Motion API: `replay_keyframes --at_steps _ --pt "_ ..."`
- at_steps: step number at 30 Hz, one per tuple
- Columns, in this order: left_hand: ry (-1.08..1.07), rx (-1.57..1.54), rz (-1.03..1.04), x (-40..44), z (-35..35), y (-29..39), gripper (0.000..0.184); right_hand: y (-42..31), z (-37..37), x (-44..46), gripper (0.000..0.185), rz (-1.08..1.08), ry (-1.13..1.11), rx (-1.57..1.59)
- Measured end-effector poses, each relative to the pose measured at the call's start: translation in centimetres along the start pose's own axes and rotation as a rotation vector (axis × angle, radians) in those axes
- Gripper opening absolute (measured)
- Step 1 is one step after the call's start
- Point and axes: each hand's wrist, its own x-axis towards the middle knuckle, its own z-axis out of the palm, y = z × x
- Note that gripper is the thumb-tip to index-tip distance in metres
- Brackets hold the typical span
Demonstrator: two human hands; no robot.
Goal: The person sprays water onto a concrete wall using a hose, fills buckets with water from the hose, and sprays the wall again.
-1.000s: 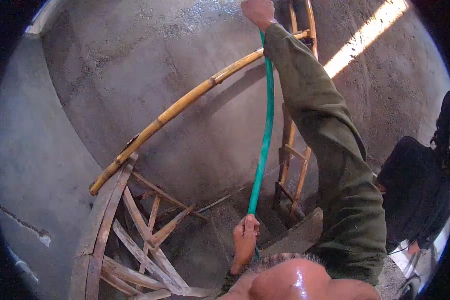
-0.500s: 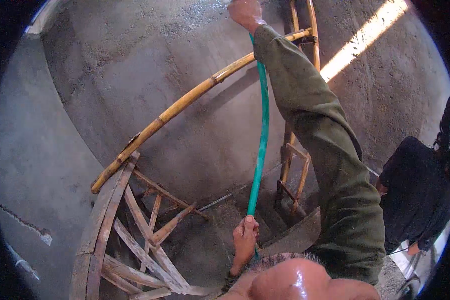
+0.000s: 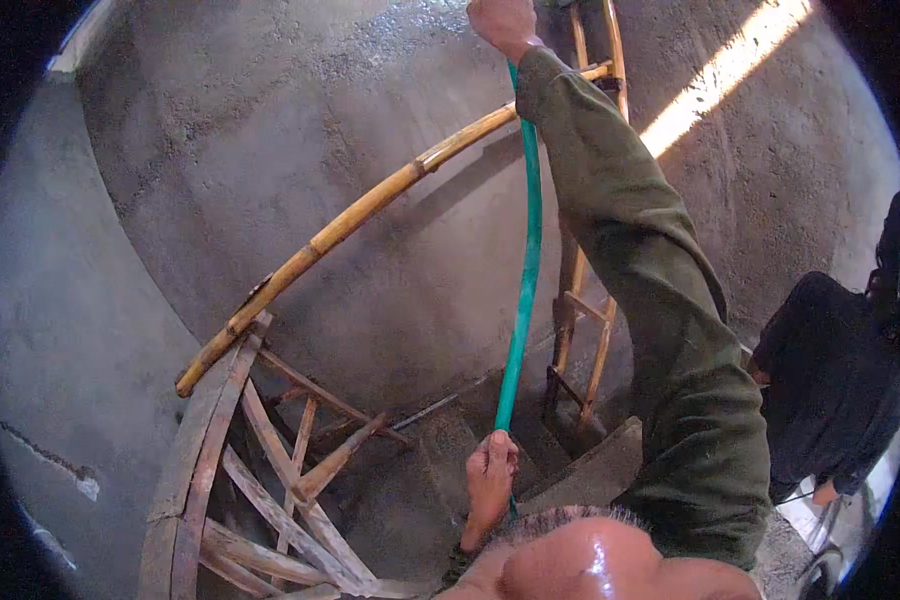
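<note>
A green hose [image 3: 528, 250] runs up the middle of the view, passing in front of a bamboo pole [image 3: 370, 200]. Low in the centre, my left hand [image 3: 492, 468] is closed round the hose's lower part. My right hand [image 3: 505, 22], at the end of the outstretched olive sleeve, is closed on the hose near the top edge. The hose's far end is hidden by that hand or out of frame. Behind it the rough grey wall [image 3: 300, 120] looks wet and shiny near the top.
Wooden supports [image 3: 300, 490] stand at the lower left beside a smooth grey wall [image 3: 50, 260]. A bamboo ladder [image 3: 598, 360] rises behind my right arm. Another person in dark clothes [image 3: 830, 380] is at the right. A bright strip of light [image 3: 730, 75] crosses the wall.
My right hand moved left with the upper hose, then slightly back right. My left hand stays closed round the lower hose. The view has shifted slightly.
</note>
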Motion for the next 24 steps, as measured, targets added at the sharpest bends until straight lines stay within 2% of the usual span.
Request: replay_keyframes --at_steps 3,5,9,11,19,24 --pt "0.008 0.096 0.034 0.1 -0.1 0.0 0.035 0.0 0.0 0.2 0.031 -0.068 0.063 0.055" --pt "0.008 0.088 0.016 0.0 0.0 0.2 0.035 -0.2 -0.2 0.4 0.029 0.025 0.060 0.018" --pt "-0.008 0.051 -0.022 0.2 -0.1 0.3 0.034 -0.4 -0.8 0.2 0.028 -0.015 0.069 0.032" --pt "-0.010 0.030 -0.014 0.4 -0.2 -0.1 0.034 -0.6 -0.7 0.3 0.028 0.056 0.112 -0.011" --pt "0.008 0.061 -0.065 -0.2 -0.2 1.0 0.034 0.7 -0.4 -0.4 0.032 0.030 0.048 -0.015" --pt "0.026 0.064 -0.012 -0.1 -0.3 0.4 0.034 0.4 -0.5 -0.9 0.034 0.051 0.032 -0.051"
